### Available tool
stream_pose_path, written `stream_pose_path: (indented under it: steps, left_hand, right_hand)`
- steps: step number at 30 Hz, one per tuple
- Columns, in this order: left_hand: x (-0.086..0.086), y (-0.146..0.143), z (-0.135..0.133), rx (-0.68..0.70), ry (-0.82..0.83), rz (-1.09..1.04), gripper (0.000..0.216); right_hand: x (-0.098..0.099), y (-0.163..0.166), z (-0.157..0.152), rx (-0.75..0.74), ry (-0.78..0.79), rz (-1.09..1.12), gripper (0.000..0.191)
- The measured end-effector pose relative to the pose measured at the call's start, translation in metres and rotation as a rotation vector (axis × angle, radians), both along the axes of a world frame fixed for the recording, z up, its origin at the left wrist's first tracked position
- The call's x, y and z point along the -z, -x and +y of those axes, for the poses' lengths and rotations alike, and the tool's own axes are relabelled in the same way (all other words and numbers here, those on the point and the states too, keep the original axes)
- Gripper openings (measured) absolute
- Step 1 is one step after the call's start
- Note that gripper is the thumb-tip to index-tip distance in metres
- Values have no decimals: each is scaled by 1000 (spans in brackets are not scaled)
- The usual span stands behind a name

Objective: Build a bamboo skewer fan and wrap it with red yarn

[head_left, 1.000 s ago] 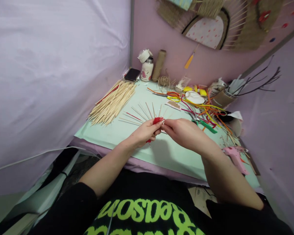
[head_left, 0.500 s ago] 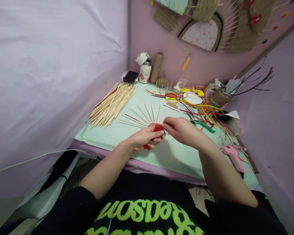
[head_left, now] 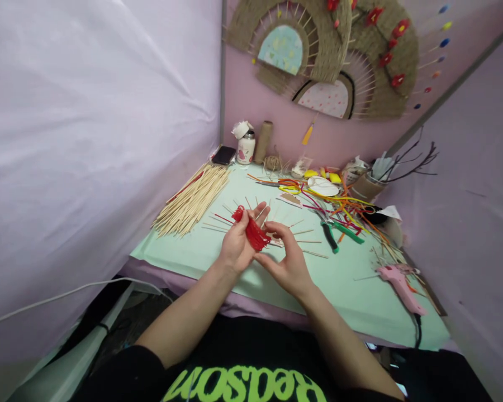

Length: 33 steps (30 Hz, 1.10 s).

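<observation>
A looped bundle of red thread (head_left: 257,234) lies slantwise across the palm of my left hand (head_left: 237,243). The left thumb presses on it while the fingertips stretch out beyond. My right hand (head_left: 289,259) is close by on the right, thumb and index finger apart around the bundle's lower end; whether they touch the strands I cannot tell. Beneath both hands, thin sticks fan out over the table, one of them a red stick (head_left: 223,219). The middle of that fan is hidden by my hands.
A pile of wooden sticks (head_left: 193,201) lies at left on the pale green table (head_left: 251,298). Pliers with green and black handles (head_left: 330,237), coloured pipe cleaners (head_left: 352,204) and a pink glue gun (head_left: 402,287) are on the right. A white bottle (head_left: 246,149) stands behind.
My left hand has turned palm up and loosened, so the red bundle now shows across it. The right thumb and index finger have spread from a pinch. The view has tilted upward.
</observation>
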<state>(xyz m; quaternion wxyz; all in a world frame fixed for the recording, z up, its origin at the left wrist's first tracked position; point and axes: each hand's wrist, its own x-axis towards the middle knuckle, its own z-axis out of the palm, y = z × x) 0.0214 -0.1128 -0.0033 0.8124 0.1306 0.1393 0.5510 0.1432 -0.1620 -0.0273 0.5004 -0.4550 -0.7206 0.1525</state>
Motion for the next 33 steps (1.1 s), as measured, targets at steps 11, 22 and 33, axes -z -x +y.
stream_pose_path:
  steps: [11, 22, 33]
  left_hand:
    - [2, -3, -3, -68, 31, -36, 30]
    - [10, -2, -5, -21, 25, 4, 27]
    - [16, 14, -13, 291, -64, 161, 18]
  right_hand:
    - [-3, 12, -3, 26, -5, 56, 33]
    - [1, -2, 0, 108, 144, 250, 11]
    - [-38, -54, -2, 36, 283, 203, 11]
